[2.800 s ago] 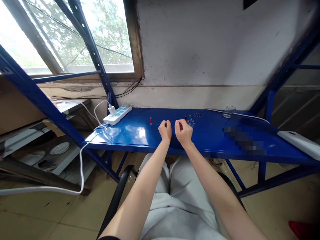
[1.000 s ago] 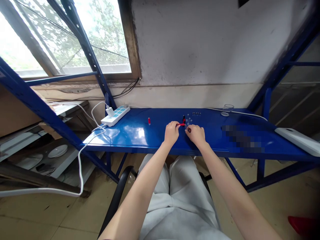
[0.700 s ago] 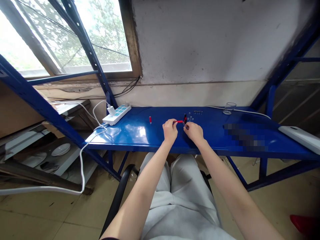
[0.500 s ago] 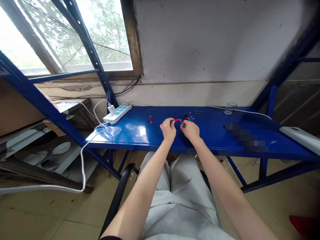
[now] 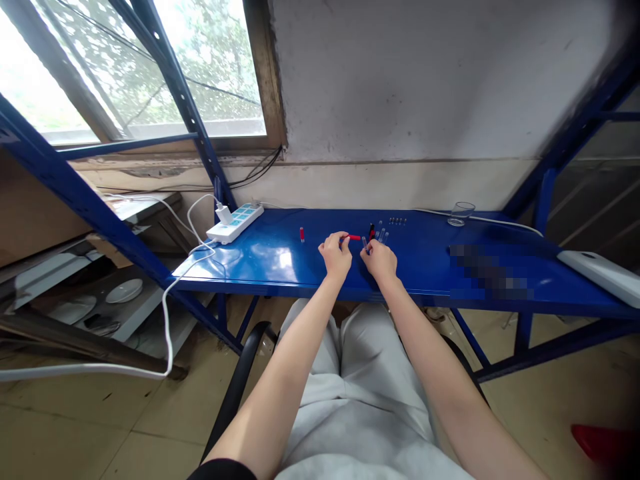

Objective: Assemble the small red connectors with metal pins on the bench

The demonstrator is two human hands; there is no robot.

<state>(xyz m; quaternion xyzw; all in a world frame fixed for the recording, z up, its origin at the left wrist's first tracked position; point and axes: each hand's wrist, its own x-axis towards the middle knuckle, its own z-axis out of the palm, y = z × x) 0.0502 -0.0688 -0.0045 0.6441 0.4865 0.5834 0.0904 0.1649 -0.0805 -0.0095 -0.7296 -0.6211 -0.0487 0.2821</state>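
Observation:
My left hand [image 5: 337, 255] is closed, pinching a small red tube [image 5: 355, 238] that points to the right. My right hand [image 5: 381, 259] is closed on a slim clear tube [image 5: 365, 244], held nearly upright beside the red one, with a small gap between the two. Just behind my right hand are a small black-and-red piece [image 5: 371, 231] and several clear tubes [image 5: 383, 235]. A short red cylinder with a pale lower end [image 5: 302, 234] stands on the blue table [image 5: 260, 263], left of my hands. Fingers hide part of both held pieces.
Several tiny metallic pieces [image 5: 399, 221] stand in a row at the back. A clear glass cup [image 5: 461, 214] is farther right, past it a white device [image 5: 600, 275]. A white power strip [image 5: 235, 223] with cords sits left. A blurred dark object [image 5: 490, 272] lies right.
The clear tube in my right hand has come slightly more upright, and my right hand has shifted a little left. The red tube stays in my left hand. The view has moved slightly.

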